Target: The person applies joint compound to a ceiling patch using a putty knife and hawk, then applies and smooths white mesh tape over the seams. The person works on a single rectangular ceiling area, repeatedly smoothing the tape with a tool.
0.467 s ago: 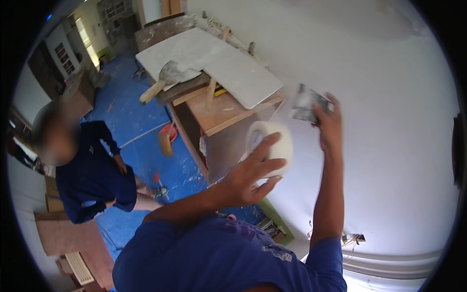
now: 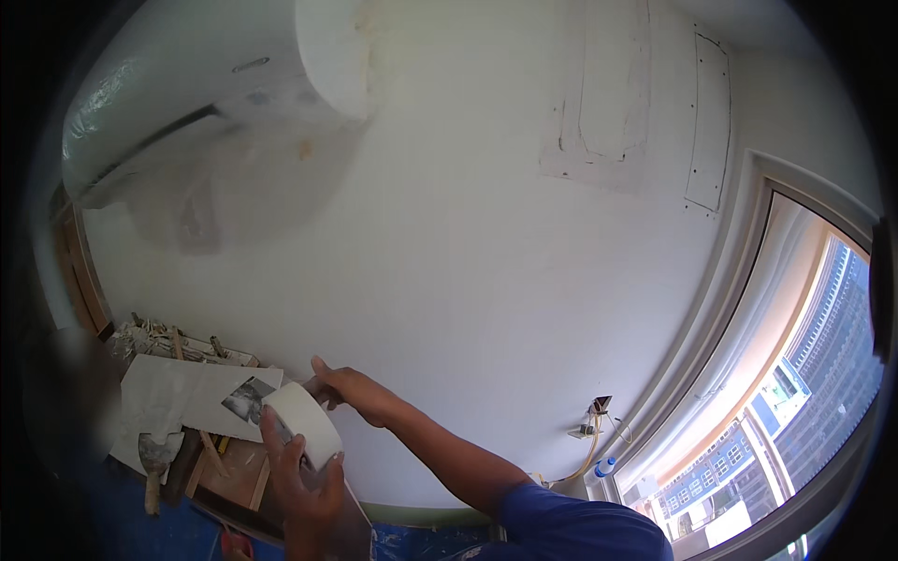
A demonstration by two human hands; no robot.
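Holding calls for steadiness: left hand [image 2: 304,494] curls its fingers round a broad white tape roll [image 2: 311,423]; right hand [image 2: 358,391], right of the roll, seemingly pinches a flat grey metal blade [image 2: 244,399].

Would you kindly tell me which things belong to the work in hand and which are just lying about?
In hand:
- wide, round white roll, in the left hand
- flat grey metal blade, apparently in the right hand

Seemingly just lying about:
- broad metal scraper with pale handle
- flat white board
- small blue-and-white bottle
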